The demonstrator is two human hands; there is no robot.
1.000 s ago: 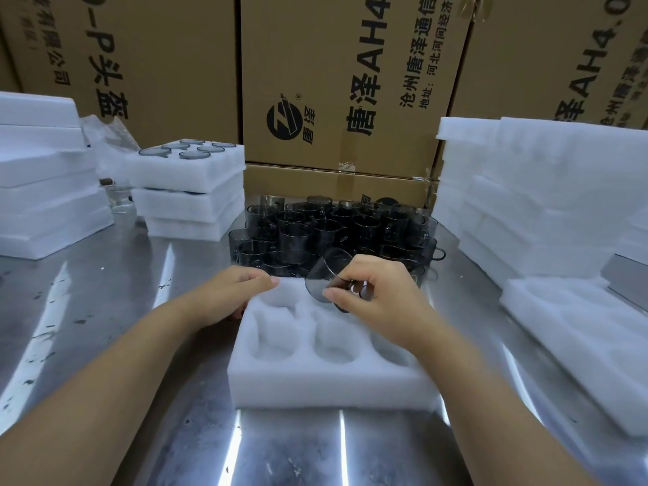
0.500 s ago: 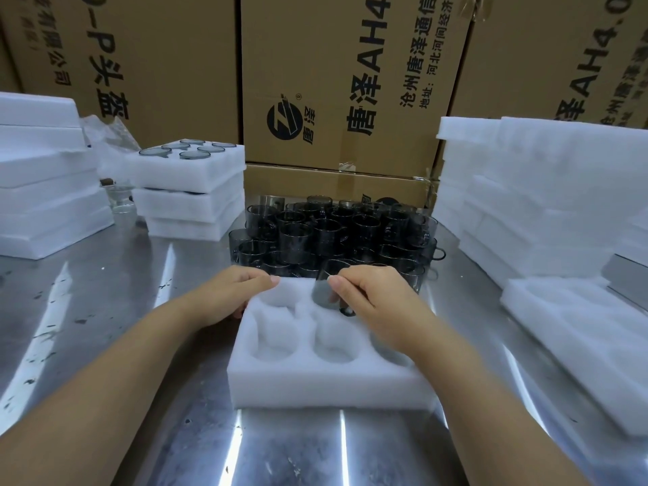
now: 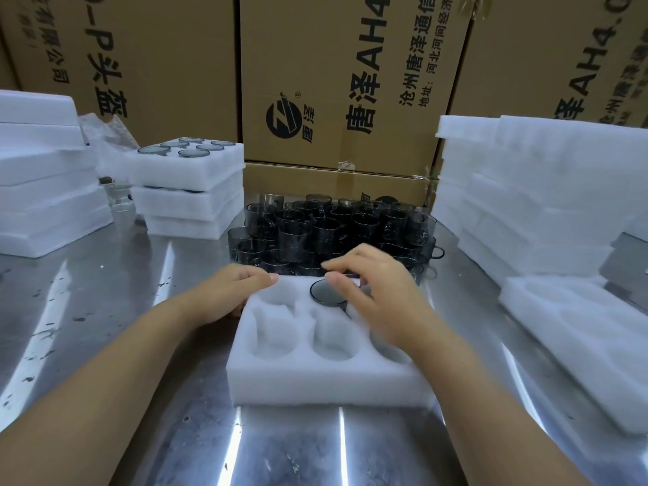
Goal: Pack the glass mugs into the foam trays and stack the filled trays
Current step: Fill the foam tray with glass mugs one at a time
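The packing step is in hand. One glass mug point(image 3: 328, 293) sits in the far middle pocket of the foam tray point(image 3: 315, 384), and the other pockets in view hold nothing. The right hand point(image 3: 380, 299) hovers over it with fingers loosely spread and thumb at the rim, apparently gripping nothing. The left hand point(image 3: 238, 289) rests flat-fingered on the tray's far left corner. The next move likely calls for reaching to the loose mugs point(image 3: 326, 229) just beyond the tray.

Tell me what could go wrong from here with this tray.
1. The mug in the far middle pocket of the tray may not be fully seated, with its handle side hidden under the right hand; a tray stacked on it could press the rim.
2. The loose mugs crowd right behind the tray; reaching in could knock them together.
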